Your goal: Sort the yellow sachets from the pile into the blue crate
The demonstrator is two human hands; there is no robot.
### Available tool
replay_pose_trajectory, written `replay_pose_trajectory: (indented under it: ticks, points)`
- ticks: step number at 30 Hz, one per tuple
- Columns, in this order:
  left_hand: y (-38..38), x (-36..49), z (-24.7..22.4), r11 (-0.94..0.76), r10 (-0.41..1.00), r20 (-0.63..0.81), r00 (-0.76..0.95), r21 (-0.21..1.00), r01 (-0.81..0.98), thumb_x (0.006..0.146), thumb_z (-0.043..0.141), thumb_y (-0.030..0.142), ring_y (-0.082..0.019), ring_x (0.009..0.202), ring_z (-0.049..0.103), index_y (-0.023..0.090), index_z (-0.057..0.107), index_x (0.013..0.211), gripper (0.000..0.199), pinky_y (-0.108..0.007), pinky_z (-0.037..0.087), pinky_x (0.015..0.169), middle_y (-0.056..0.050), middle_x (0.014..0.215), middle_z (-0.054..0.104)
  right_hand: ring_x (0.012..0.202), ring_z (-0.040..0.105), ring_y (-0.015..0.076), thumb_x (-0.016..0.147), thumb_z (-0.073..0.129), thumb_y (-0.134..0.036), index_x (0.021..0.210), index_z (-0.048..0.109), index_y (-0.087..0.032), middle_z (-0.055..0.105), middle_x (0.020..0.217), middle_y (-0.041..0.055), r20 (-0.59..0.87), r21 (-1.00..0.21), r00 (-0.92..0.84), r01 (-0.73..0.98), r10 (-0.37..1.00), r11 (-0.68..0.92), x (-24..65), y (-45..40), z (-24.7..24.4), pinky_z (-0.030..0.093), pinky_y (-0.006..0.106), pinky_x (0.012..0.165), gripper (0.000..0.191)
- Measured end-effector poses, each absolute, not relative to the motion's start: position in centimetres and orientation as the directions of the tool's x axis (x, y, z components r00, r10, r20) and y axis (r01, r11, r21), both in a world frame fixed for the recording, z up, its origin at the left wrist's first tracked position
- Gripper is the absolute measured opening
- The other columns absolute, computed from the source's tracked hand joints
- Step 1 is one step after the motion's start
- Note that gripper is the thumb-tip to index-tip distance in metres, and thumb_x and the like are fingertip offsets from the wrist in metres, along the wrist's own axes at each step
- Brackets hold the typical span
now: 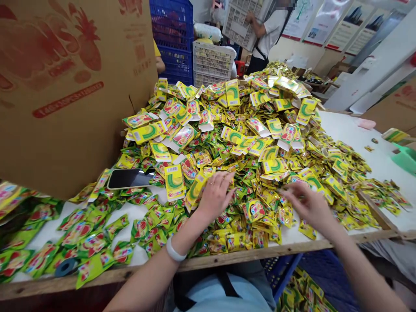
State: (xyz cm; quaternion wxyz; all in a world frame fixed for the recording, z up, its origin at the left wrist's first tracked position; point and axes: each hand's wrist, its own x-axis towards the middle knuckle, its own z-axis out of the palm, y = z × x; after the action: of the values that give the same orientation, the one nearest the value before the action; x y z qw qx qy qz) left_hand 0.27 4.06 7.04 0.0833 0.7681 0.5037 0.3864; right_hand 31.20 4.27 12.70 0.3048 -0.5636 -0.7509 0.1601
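A large heap of small yellow and green candy packets (256,206) covers the table, with flat yellow cartons (175,182) scattered over it. My left hand (216,195) rests on the heap, its fingers bent over the packets beside a yellow carton (196,190); whether it grips anything is hidden. To the right, my right hand (303,203) hovers over the yellow packets near the front of the heap. Its thumb and fingers are apart, and nothing shows between them. A phone (130,178) lies among the packets left of my left hand.
A big cardboard box (71,95) stands at the left. The wooden table edge (227,259) runs along the front, with a blue crate (282,271) of packets below. Behind are stacked crates (212,58) and a person holding a white crate (242,26). A blue tape roll (66,267) lies front left.
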Motion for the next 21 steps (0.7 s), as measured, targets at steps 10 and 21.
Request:
replay_pose_trajectory:
  ticks: [10,21]
  points:
    - [6.1,-0.7,5.2,-0.389,0.862,0.501,0.070,0.567,0.726,0.086,0.062,0.020,-0.032,0.125,0.053,0.018,0.065,0.103,0.017,-0.053,0.037,0.111,-0.013,0.124,0.064,0.104,0.061,0.0445,0.073,0.079,-0.056,0.131,0.056,-0.032,0.065,0.107,0.0183,0.401,-0.439,-0.258,0.788,0.879,0.432,22.5,-0.8,4.6,0.051,0.065,0.082,0.066]
    - [6.1,-0.4,6.6,0.030,0.999,-0.039,-0.034,0.969,-0.247,0.067,0.080,0.042,-0.022,0.083,0.071,0.014,0.065,0.092,0.040,-0.033,0.060,0.071,-0.006,0.089,0.074,0.096,0.072,0.0287,0.088,0.066,-0.040,0.129,0.061,-0.025,0.071,0.121,0.0115,0.186,-0.862,0.084,0.492,0.979,0.122,27.9,-1.3,8.0,0.063,0.045,0.076,0.045]
